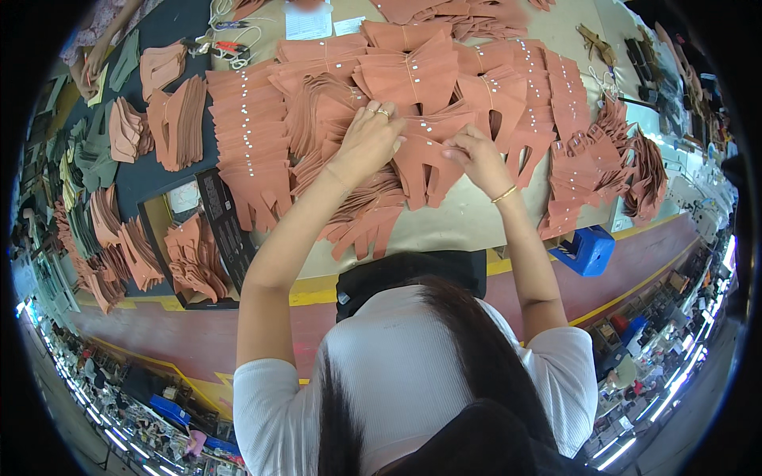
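A stack of salmon-coloured cut pieces (425, 163) with slotted lower ends lies in front of me at the middle of the table. My left hand (371, 143), with rings on a finger, has its fingers curled at the upper left edge of this stack. At the stack's right edge, my right hand (480, 163) pinches with thumb and fingertips. What exactly lies between the fingertips is partly hidden. Beneath the left forearm, more loose pieces (369, 218) fan toward the table's near edge. Just beyond the hands, a bundle (409, 75) is tied with thin string.
Overlapping rows of pieces with small white stickers (248, 127) cover much of the table (444, 226). An open black box (230, 226) holds pieces at the left. A blue stool (586, 250) stands at the right. Another person's hand (94, 67) is at the far left.
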`<state>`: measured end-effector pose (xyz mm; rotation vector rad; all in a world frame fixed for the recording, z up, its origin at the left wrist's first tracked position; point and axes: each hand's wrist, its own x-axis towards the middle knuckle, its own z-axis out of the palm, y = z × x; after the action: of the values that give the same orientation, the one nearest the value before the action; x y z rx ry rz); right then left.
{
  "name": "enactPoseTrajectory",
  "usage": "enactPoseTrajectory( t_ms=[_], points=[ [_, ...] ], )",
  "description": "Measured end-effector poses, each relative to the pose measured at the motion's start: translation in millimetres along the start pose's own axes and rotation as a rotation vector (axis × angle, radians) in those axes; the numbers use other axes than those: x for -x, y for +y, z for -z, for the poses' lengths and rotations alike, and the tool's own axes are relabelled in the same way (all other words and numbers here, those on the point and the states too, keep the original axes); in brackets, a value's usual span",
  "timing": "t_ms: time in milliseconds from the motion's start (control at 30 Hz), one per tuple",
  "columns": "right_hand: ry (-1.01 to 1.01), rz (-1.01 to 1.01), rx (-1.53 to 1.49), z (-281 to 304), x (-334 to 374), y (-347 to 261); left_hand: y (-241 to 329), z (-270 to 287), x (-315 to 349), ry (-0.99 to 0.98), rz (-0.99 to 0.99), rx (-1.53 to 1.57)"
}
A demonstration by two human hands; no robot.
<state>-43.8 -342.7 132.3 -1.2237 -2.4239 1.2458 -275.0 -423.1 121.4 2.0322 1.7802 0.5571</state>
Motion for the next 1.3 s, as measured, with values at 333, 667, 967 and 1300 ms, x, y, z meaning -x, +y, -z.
enactPoseTrajectory(
  t_ms=[333, 667, 967, 1300],
  points=[
    [-0.057, 0.010, 0.208, 16, -39, 3, 12, -14, -11, -0.133, 0.354, 0.271],
    [-0.010, 0.052, 0.253, 15, -43, 6, 13, -22, -14, -0.124, 0.374, 0.197],
    [0.032, 0.147, 0.449, 16, -39, 5, 17, -22, -9, 0.052, 0.247, 0.099],
    [-0.467, 0.289, 0.558, 58, 8, -63, 74, 25, 62, -0.017, 0.299, 0.565]
  ],
)
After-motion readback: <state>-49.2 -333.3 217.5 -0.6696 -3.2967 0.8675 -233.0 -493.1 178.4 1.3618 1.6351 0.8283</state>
